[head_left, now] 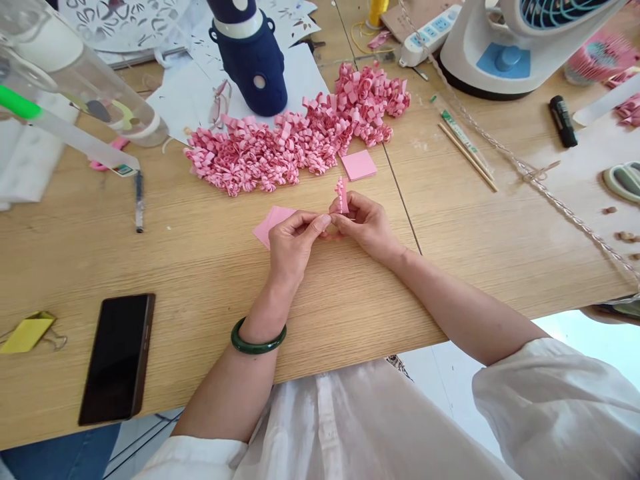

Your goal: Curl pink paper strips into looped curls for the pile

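Both hands meet over the middle of the wooden table [200,267]. My right hand [367,223] pinches a small pink curled paper strip [342,195] that stands up from its fingers. My left hand [293,241], with a green bangle [257,341] on the wrist, is closed and its fingertips press at the base of the same strip. Flat pink paper squares [273,222] lie under the left hand. A second small stack of pink squares [359,165] lies just beyond the hands. Behind it spreads a big heap of finished pink paper curls [295,140].
A black phone [117,357] lies at the near left, a yellow folded paper with a clip [27,332] beside it. A pen [139,200], navy bottle [253,60], clear plastic bottle [85,87], white desk fan [510,47], power strip [430,33], chopsticks [467,153] and black marker [563,121] ring the work area.
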Tool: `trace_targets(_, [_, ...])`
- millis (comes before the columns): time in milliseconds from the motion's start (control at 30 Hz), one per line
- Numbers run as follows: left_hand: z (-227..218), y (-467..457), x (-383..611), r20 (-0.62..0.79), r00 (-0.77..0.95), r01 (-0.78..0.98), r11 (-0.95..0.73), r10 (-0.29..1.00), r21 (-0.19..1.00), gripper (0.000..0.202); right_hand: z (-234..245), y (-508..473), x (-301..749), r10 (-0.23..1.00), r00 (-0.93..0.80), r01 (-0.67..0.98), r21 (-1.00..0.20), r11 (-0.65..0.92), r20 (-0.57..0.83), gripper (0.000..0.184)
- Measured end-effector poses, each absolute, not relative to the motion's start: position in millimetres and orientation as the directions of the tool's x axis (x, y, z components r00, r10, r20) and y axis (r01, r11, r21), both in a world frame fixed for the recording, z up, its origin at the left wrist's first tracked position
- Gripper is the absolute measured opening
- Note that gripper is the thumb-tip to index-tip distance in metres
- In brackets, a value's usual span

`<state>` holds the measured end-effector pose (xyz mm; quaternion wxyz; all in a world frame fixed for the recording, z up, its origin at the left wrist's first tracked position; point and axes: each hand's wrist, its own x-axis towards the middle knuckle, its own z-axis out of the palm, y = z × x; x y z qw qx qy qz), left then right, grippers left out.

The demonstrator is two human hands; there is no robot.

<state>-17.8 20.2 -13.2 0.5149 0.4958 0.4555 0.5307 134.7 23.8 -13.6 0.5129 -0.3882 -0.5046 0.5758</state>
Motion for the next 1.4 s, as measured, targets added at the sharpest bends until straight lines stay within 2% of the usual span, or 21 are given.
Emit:
trace_targets(167, [-15.2,22.1,-19.0,0.032,0.005,-0.097,-0.031,0.999,0.995,0.028,-11.5,24.5,135.8,0.976,-0.188,-0.229,-0.971,0.068,0.112,0.046])
trace_targets(367, [-16.1,19.5,-16.1,0.032,0.016,-0.146,-0.029,0.999,0.989,0.028,-14.3,25.0,134.6,0.974,-0.143,-0.176,-0.973,0.151,0.178,0.045])
trace_targets(567, [-16.9,19.9,-16.4,0.016,0.035,-0.190,-0.009,0.999,0.982,0.024,-18.4,27.3,133.9,0.976,-0.160,-0.200,-0.973,0.118,0.151,0.048])
trace_targets(733, [-17.9,21.6,-16.9,0.013,0.040,-0.175,-0.006,0.999,0.985,0.029,-16.6,26.6,134.1,0.977,-0.173,-0.215,-0.973,0.085,0.124,0.052])
trace_targets(1033, [-19.9,22.0,-16.5,0.006,0.035,-0.198,0.001,0.999,0.980,0.028,-20.7,28.2,132.8,0.976,-0.165,-0.219,-0.970,0.105,0.142,0.053])
trace_targets(1400, [-22.1,20.7,-14.7,0.073,0.010,-0.082,-0.071,0.997,0.994,0.032,-22.5,26.4,131.9,0.980,-0.120,-0.178,-0.975,0.136,0.159,0.048])
